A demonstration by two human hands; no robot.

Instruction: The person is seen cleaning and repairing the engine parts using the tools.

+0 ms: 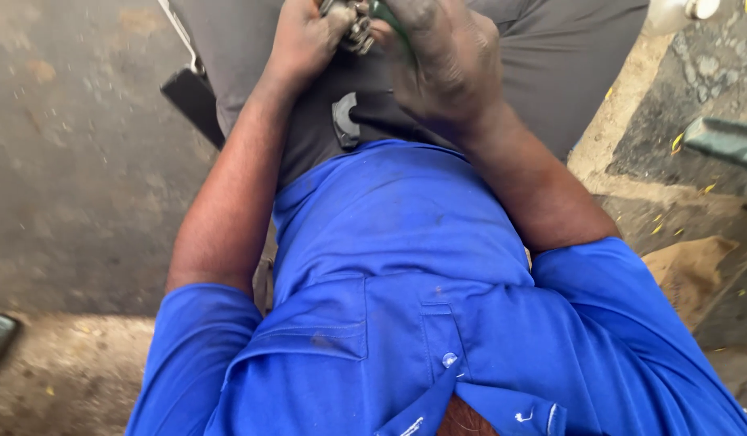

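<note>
the ground is rough grey concrete (75, 161) with brown dirt stains. a sandy, dusty strip (58, 371) runs along the bottom left. on the right the ground (713, 73) is cracked and dark, with small yellow bits (677, 142) scattered about. soft daylight falls everywhere.

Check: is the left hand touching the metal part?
Touching. The head view shows the left hand closed around the small metal part, fingers wrapped on it.
</note>
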